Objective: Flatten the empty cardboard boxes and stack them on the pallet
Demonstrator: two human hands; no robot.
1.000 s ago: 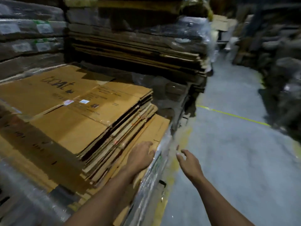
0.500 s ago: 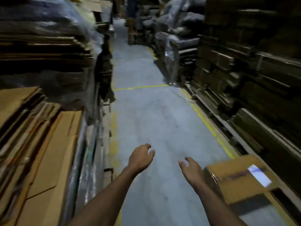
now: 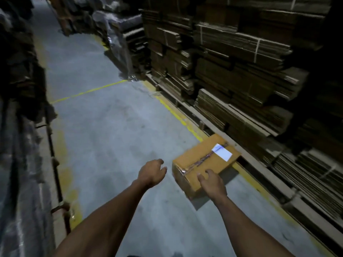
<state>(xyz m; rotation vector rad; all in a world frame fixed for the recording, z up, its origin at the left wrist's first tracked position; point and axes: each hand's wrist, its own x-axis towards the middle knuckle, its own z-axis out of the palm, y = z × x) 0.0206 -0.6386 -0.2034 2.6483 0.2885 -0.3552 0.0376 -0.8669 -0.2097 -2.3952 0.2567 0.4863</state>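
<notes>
Warehouse aisle: stacked flattened cardboard [image 3: 241, 58], yellow-lined concrete floor [image 3: 111, 127].

Aisle floor [image 3: 104, 130] open down middle, between dark wrapped stacks [image 3: 22, 89] on left and cardboard stacks [image 3: 241, 67] on right. Box [image 3: 202, 164] sits on floor at right edge, just beside right stacks. Left hand [image 3: 151, 173] over bare floor; right hand [image 3: 212, 183] above box's near end. Room open left of box.

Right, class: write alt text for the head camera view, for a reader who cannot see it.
Two bare hands, left and right, reach open toward a brown taped cardboard box with a white label, lying on a grey concrete warehouse floor. Bundled flattened cardboard stacks line the aisle's right side.
</notes>
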